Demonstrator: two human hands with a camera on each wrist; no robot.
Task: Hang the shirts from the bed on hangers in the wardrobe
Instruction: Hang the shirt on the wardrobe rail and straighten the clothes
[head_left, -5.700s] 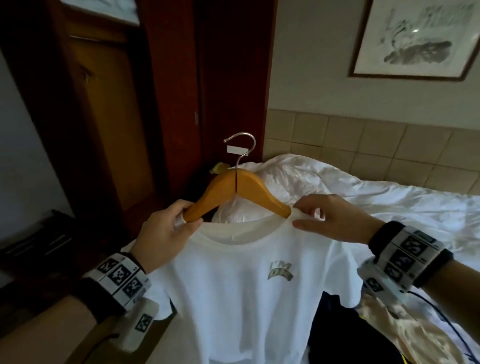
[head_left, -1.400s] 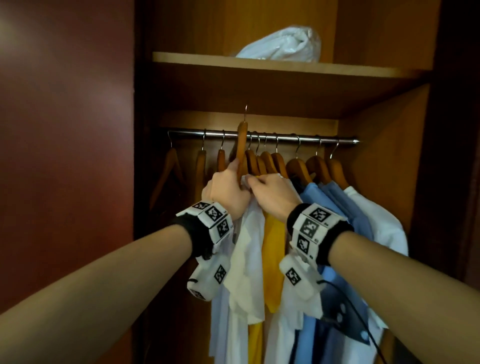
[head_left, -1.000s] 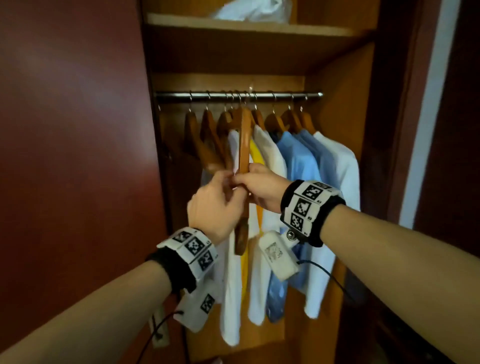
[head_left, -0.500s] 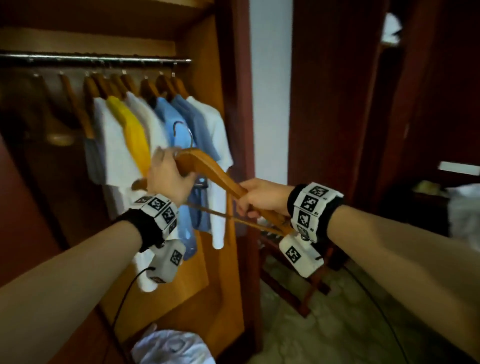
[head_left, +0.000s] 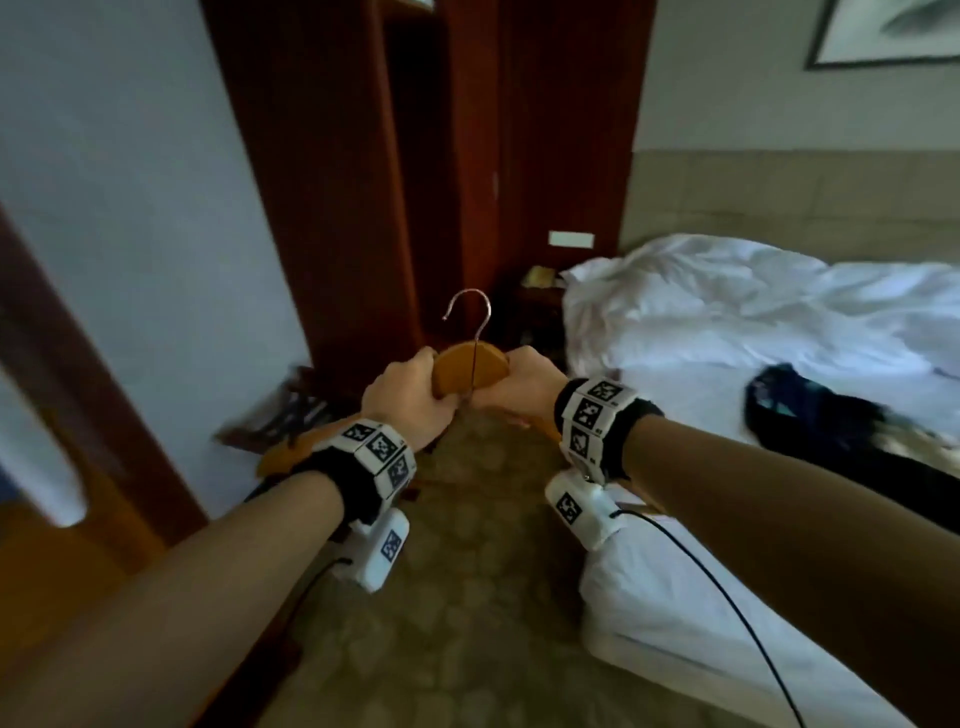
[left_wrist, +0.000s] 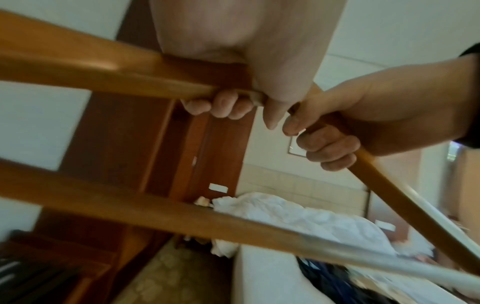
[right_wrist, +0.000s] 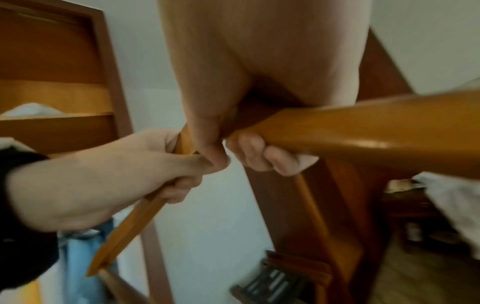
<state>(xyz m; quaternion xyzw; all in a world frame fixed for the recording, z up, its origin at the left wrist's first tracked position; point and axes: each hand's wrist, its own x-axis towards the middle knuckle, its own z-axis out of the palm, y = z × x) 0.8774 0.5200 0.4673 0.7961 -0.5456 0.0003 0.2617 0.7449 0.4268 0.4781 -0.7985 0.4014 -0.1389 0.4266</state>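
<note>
An empty wooden hanger with a metal hook pointing up is held in front of me, over the floor beside the bed. My left hand grips its left arm and my right hand grips its right arm, both close to the hook. In the left wrist view my left fingers curl round the hanger's arm. The right wrist view shows my right fingers wrapped under the other arm. A dark shirt lies on the bed to the right.
A crumpled white duvet covers the bed's head end. A dark wooden luggage rack stands by the wall on the left, and a nightstand sits beyond it. The wardrobe's shelf and a hanging blue shirt show behind me.
I have turned from the wardrobe toward the bed. Both hands carried the empty hanger along, and it now sits level with its hook up.
</note>
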